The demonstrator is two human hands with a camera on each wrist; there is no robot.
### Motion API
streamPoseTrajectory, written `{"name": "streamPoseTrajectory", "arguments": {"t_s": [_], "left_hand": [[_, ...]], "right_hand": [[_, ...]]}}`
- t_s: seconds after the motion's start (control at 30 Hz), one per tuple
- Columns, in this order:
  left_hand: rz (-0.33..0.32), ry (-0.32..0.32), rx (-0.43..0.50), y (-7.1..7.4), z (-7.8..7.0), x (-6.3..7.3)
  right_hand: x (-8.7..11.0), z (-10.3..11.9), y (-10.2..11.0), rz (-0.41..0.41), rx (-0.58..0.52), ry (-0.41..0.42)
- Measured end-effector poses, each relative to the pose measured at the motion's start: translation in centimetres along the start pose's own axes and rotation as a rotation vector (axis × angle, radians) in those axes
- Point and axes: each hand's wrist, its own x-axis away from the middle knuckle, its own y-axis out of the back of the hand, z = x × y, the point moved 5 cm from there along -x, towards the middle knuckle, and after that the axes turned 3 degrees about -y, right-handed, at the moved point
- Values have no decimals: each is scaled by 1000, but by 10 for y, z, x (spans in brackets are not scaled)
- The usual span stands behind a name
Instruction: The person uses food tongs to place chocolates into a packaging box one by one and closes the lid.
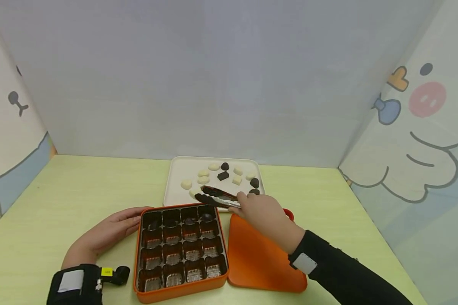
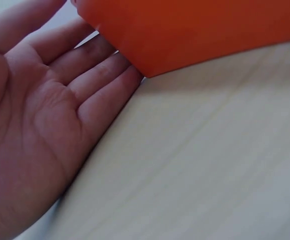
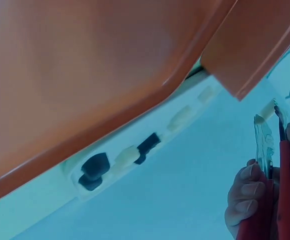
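My right hand (image 1: pixel 265 216) grips red-handled tongs (image 3: pixel 280 185), whose tips point left over the near edge of a white tray (image 1: pixel 179 167). Between those tips, a pale chocolate piece (image 3: pixel 268 110) shows in the right wrist view. An orange box (image 1: pixel 183 292) with a dark divided insert (image 1: pixel 183 239) stands in front; dark chocolates (image 1: pixel 206 217) sit in some back-row compartments. My left hand (image 1: pixel 108 231) touches the box's back left corner with its fingers extended. Pale chocolates (image 1: pixel 186 184) and dark chocolates (image 1: pixel 223 176) lie scattered on the tray.
An orange lid (image 1: pixel 259 258) lies right of the box, beneath my right forearm. Behind the light wooden table (image 1: pixel 301 182) rises a plain grey wall (image 1: pixel 229 84). Panels with cartoon drawings (image 1: pixel 423 127) stand at both sides.
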Motion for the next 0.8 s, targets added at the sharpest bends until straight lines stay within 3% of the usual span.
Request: {"name": "streamPoseTrajectory", "arguments": {"t_s": [0.1, 0.27, 0.43, 0.8], "left_hand": [[6, 11, 24, -1, 0, 0], [-1, 35, 38, -1, -1, 0], [-7, 8, 29, 1, -2, 2], [21, -24, 36, 0, -5, 5]], "right_hand": [[2, 17, 5, -29, -15, 66], [3, 41, 5, -1, -12, 138], [0, 61, 3, 9, 9, 205], [1, 83, -1, 16, 2, 248]]}}
